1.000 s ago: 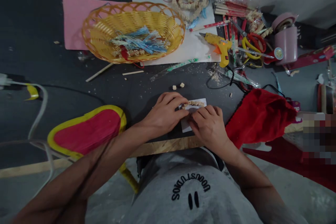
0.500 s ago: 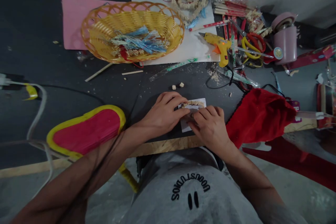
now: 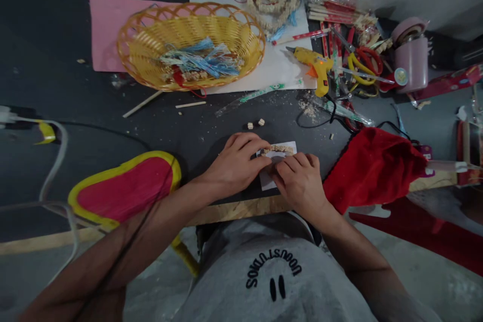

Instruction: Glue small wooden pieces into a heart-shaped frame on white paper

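A small white card (image 3: 268, 181) lies near the table's front edge, with a row of pale beige pieces (image 3: 278, 150) along its upper part. My left hand (image 3: 241, 160) reaches in from the left, its thumb and fingers closed at the card's left side. From the right, my right hand (image 3: 300, 176) bends its fingers over the card's right side. Whatever is between the fingertips of either hand is too small to make out. Two small pale pieces (image 3: 255, 124) lie just above the card.
A yellow basket (image 3: 151, 35) holds blue tassels. Right of it are a yellow glue gun (image 3: 315, 65), scissors (image 3: 362, 68) and a pink tape dispenser (image 3: 413, 60). A red cloth (image 3: 373, 168) lies right of my hands, a pink pad with yellow rim (image 3: 124, 188) left.
My right hand has shifted very slightly left, its fingers a little more bent over the card. My left hand stays almost in place.
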The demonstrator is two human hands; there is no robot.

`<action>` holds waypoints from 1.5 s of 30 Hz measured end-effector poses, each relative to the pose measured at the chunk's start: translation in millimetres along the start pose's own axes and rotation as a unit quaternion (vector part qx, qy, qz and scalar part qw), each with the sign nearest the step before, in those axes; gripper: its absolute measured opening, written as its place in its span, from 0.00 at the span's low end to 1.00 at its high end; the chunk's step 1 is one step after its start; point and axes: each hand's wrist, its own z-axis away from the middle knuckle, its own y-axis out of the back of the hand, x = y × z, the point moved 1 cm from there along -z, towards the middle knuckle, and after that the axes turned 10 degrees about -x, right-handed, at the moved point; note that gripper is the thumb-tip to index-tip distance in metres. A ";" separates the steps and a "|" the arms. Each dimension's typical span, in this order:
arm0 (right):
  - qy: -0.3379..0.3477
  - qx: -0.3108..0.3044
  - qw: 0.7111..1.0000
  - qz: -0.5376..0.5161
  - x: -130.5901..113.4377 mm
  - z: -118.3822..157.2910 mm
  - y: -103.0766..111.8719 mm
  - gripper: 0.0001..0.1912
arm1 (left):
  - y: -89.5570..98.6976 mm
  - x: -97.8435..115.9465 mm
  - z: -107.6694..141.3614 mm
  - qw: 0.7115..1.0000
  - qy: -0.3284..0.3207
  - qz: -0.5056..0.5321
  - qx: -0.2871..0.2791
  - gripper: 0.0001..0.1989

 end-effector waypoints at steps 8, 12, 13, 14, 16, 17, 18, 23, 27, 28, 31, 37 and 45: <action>0.004 0.011 1.000 -0.012 2.9 5.4 5.5 0.05 | 3.1 2.6 -0.2 1.000 -0.007 -0.006 0.009 0.11; -0.002 0.050 0.997 -0.050 17.1 12.4 9.2 0.06 | 10.1 5.3 3.0 0.999 -0.012 -0.028 0.012 0.11; -0.007 0.065 0.996 -0.062 22.1 14.2 9.2 0.06 | 12.3 6.7 4.8 0.999 -0.014 -0.037 0.011 0.12; -0.013 0.079 0.994 -0.077 27.5 15.9 8.5 0.06 | 14.6 8.7 6.9 0.999 -0.016 -0.046 0.011 0.13; -0.018 0.102 0.988 -0.112 38.3 18.7 5.4 0.05 | 18.8 14.7 11.9 0.998 -0.021 -0.065 0.004 0.15; -0.020 0.116 0.984 -0.131 43.5 19.7 3.0 0.05 | 20.5 18.7 14.6 0.997 -0.023 -0.074 0.000 0.16; -0.022 0.134 0.979 -0.150 48.4 20.4 0.1 0.05 | 21.7 23.1 17.4 0.996 -0.025 -0.084 -0.004 0.15; -0.030 0.257 0.940 -0.220 66.8 19.8 -19.0 0.06 | 16.5 40.8 31.7 0.990 -0.003 -0.131 -0.046 0.20; -0.031 0.288 0.924 -0.248 72.1 16.5 -31.3 0.06 | 5.5 40.8 40.1 0.985 0.019 -0.159 -0.068 0.25; -0.031 0.284 0.924 -0.253 72.4 15.7 -32.8 0.05 | 3.7 39.9 41.0 0.984 0.022 -0.163 -0.069 0.24; -0.030 0.268 0.927 -0.262 72.4 13.8 -34.2 0.05 | 1.7 38.3 40.7 0.983 0.030 -0.168 -0.072 0.22; -0.020 0.260 0.925 -0.275 72.9 12.0 -34.3 0.05 | 2.0 38.6 37.5 0.983 0.036 -0.163 -0.076 0.20; -0.018 0.236 0.930 -0.280 74.8 12.2 -36.9 0.06 | 2.1 37.2 34.1 0.987 0.048 -0.139 -0.064 0.15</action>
